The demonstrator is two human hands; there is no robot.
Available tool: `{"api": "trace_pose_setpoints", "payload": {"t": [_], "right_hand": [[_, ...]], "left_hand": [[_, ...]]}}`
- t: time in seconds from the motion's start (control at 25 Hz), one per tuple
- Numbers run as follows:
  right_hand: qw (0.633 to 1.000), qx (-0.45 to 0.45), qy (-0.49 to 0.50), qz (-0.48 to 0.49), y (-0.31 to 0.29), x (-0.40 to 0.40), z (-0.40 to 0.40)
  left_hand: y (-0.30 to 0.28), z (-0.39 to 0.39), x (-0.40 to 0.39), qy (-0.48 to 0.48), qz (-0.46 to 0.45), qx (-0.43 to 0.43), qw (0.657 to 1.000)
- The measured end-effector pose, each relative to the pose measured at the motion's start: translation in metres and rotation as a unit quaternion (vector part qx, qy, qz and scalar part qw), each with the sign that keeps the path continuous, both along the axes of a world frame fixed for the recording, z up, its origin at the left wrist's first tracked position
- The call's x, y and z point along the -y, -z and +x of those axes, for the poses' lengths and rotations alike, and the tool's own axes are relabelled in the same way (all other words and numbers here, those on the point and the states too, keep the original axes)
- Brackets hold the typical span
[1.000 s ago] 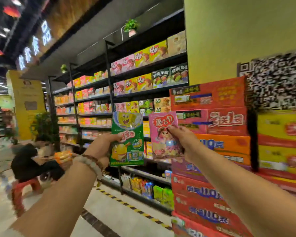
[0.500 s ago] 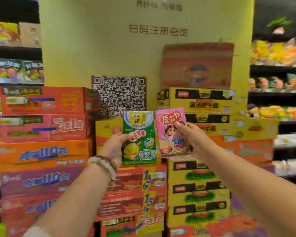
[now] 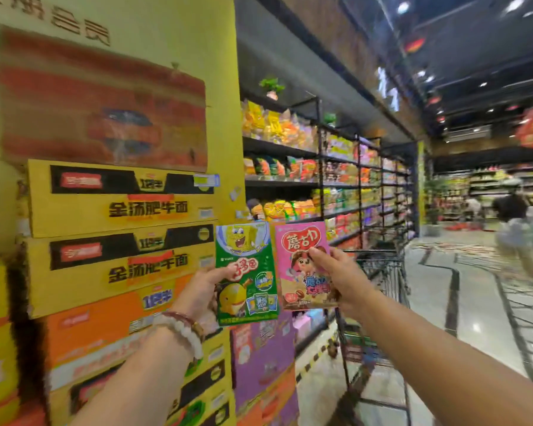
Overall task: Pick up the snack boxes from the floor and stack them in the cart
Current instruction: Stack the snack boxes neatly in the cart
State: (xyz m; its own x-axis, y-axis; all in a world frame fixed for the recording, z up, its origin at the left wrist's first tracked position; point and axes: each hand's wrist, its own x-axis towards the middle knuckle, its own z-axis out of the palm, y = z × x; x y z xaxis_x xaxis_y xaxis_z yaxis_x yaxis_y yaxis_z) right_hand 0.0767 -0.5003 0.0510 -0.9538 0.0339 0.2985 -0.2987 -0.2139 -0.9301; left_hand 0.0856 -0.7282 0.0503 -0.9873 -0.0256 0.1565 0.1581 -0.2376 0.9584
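My left hand (image 3: 202, 292) grips a green snack box (image 3: 248, 278) with a yellow cartoon figure on it, held upright at chest height. My right hand (image 3: 340, 279) pinches a pink snack box (image 3: 300, 256) with a cartoon girl, upright and edge to edge with the green one. Behind my right arm stands a black wire shopping cart (image 3: 382, 272); only part of its basket and frame shows, and what it holds is hidden.
Stacked yellow, orange and purple cartons (image 3: 120, 229) rise against a yellow pillar on the left. Dark shelves (image 3: 336, 179) full of snack bags run down the aisle behind the cart. A person (image 3: 510, 207) stands far off at the right on the glossy tiled floor (image 3: 474, 302).
My view has swung to the right: the QR code and red cartons have left the frame, and the shelf aisle and cart have come in. Both hands hold the same boxes as before.
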Motion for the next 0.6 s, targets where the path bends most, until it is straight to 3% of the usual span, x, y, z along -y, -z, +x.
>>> {"api": "trace_pose_setpoints", "payload": {"t": [0.32,0.6], "right_hand": [[0.986,0.028,0.161,-0.017,0.034,-0.148,-0.101],[0.977,0.050,0.208,0.013,0.050,-0.250,-0.255]], "left_hand": [[0.028,-0.177,-0.149,0.163,0.015,0.049,0.985],[0.055,-0.347,-0.257,0.195,0.024,0.057,0.979]]}}
